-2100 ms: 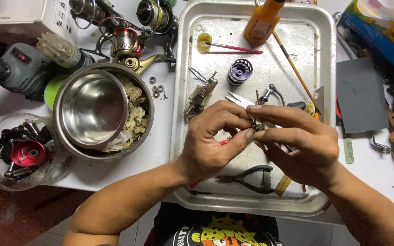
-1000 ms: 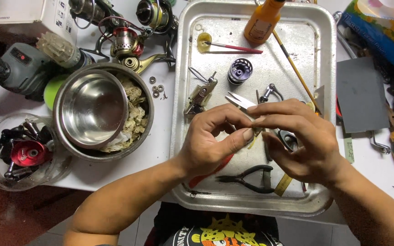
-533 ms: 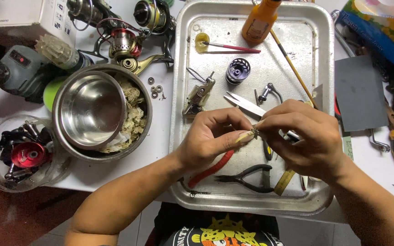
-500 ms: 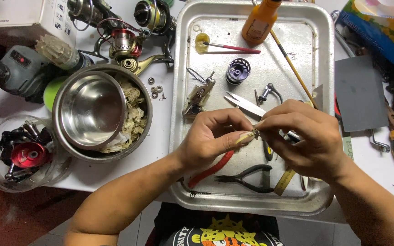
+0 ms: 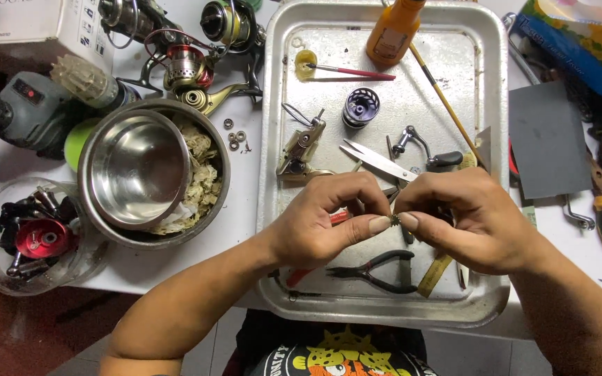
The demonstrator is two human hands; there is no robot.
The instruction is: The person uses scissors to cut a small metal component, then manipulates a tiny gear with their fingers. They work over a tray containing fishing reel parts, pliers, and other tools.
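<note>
Head camera view, looking down: a small dark toothed gear is pinched between the thumb tips of the left hand and the right hand, both closed tight on it, above the middle of a metal tray. Under the hands, near the tray's front edge, black pliers are laid. Scissors and a dark spool are seen farther back. An orange bottle is placed at the tray's back edge. A steel bowl is set left of the tray.
</note>
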